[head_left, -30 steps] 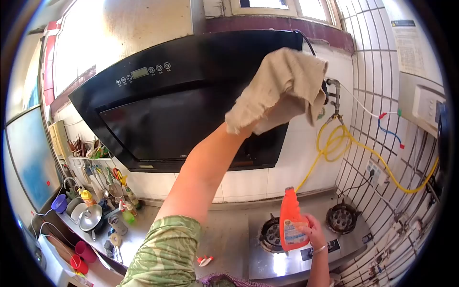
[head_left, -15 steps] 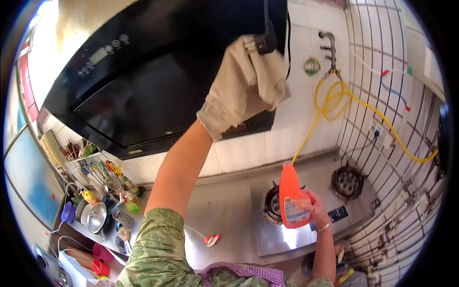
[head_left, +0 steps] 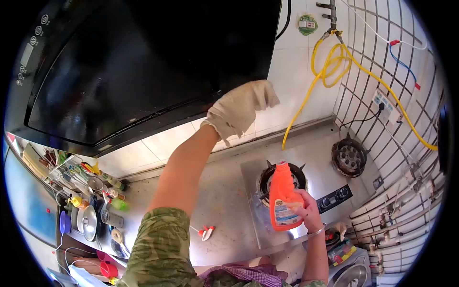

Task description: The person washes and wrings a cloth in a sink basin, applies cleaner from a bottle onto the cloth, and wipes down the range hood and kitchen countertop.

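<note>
My left hand (head_left: 241, 107) is covered to the wrist by a beige cloth or loose cloth glove. Its fingers do not show, so whether they are spread or closed is hidden. It is raised in front of the lower edge of a black range hood (head_left: 143, 71), near the white wall tiles. In my right hand (head_left: 310, 210) is an orange plastic bottle (head_left: 283, 196) with a printed label, held upright with its narrow neck at the top. The bottle is over the front of a gas hob, partly hiding the left burner (head_left: 299, 178).
A second burner (head_left: 349, 158) sits on the right. A yellow hose (head_left: 311, 107) hangs from a wall pipe, beside a socket (head_left: 385, 106). Utensils, bottles and a pot lid (head_left: 89, 222) crowd the left counter. A small red-and-white object (head_left: 206, 233) lies on the steel worktop.
My covered left hand has come down, away from the black plug it was at, which is out of view now. The right hand still holds the orange bottle. The view has tilted and shifted.
</note>
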Action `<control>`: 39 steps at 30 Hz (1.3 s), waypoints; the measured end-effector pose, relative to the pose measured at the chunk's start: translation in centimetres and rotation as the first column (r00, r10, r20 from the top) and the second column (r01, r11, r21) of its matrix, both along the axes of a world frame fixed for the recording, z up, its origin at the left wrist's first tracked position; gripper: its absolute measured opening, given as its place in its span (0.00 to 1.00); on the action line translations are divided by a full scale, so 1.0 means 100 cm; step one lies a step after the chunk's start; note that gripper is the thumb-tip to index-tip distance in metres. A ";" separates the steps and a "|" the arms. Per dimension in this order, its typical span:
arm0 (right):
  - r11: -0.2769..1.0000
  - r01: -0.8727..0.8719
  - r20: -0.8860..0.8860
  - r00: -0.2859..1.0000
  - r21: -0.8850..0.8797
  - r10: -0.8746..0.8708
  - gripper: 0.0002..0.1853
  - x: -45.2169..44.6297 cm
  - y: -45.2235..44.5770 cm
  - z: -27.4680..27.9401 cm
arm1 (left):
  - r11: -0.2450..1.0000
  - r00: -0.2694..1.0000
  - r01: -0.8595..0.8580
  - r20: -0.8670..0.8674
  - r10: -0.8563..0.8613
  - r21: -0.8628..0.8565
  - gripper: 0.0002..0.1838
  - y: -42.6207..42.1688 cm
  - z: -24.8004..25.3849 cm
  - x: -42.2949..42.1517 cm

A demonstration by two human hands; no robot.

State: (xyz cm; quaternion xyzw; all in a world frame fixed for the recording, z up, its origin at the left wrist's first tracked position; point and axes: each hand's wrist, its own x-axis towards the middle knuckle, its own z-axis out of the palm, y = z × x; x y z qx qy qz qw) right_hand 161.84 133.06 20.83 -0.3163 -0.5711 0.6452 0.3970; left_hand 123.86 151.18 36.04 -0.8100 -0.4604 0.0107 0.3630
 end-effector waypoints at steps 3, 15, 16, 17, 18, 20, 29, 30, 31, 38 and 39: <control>1.000 0.002 -0.051 0.999 -0.002 -0.002 0.34 0.007 0.000 -0.009 | 0.998 0.999 -0.048 0.004 0.048 -0.043 0.31 -0.018 -0.010 -0.030; 0.992 0.023 0.009 1.000 -0.121 -0.022 0.40 -0.033 -0.009 0.021 | 0.988 0.970 -0.145 0.191 0.152 -0.051 0.31 -0.064 -0.051 -0.108; 0.995 0.017 0.024 1.000 -0.103 -0.014 0.39 -0.039 -0.008 0.015 | 0.984 0.964 -0.170 0.195 0.179 -0.058 0.31 -0.079 -0.057 -0.126; 0.996 0.014 0.037 0.999 -0.085 -0.011 0.39 -0.046 -0.007 0.006 | 0.975 0.953 -0.207 0.210 0.219 -0.079 0.31 -0.095 -0.064 -0.142; 0.998 0.016 0.051 0.999 -0.067 -0.012 0.39 -0.050 -0.008 0.002 | 0.965 0.938 -0.249 0.225 0.262 -0.085 0.31 -0.114 -0.072 -0.161; 0.990 -0.087 0.005 0.996 -0.109 0.088 0.38 -0.071 -0.014 0.028 | 0.933 0.895 -0.343 0.265 0.359 -0.104 0.31 -0.155 -0.087 -0.197; 0.986 -0.150 -0.064 0.987 -0.078 0.146 0.35 -0.109 -0.011 -0.019 | 0.646 0.505 -0.754 0.524 0.685 -0.117 0.31 -0.292 -0.138 -0.300; 0.978 -0.195 -0.091 0.978 -0.071 0.188 0.36 -0.113 -0.011 -0.017 | 0.625 0.468 -0.772 0.561 0.683 -0.118 0.32 -0.290 -0.144 -0.299; 0.979 -0.195 -0.071 0.979 -0.068 0.190 0.36 -0.114 -0.013 -0.015 | 0.623 0.444 -0.773 0.601 0.664 -0.118 0.32 -0.279 -0.151 -0.288; 0.994 -0.107 -0.017 0.994 -0.012 0.107 0.39 -0.081 -0.010 -0.033 | 0.816 0.292 -0.560 0.886 0.359 -0.146 0.32 -0.141 -0.172 -0.196; 0.996 -0.095 -0.013 0.995 0.002 0.095 0.39 -0.075 -0.010 -0.029 | 0.856 0.243 -0.493 0.920 0.308 -0.156 0.32 -0.120 -0.175 -0.176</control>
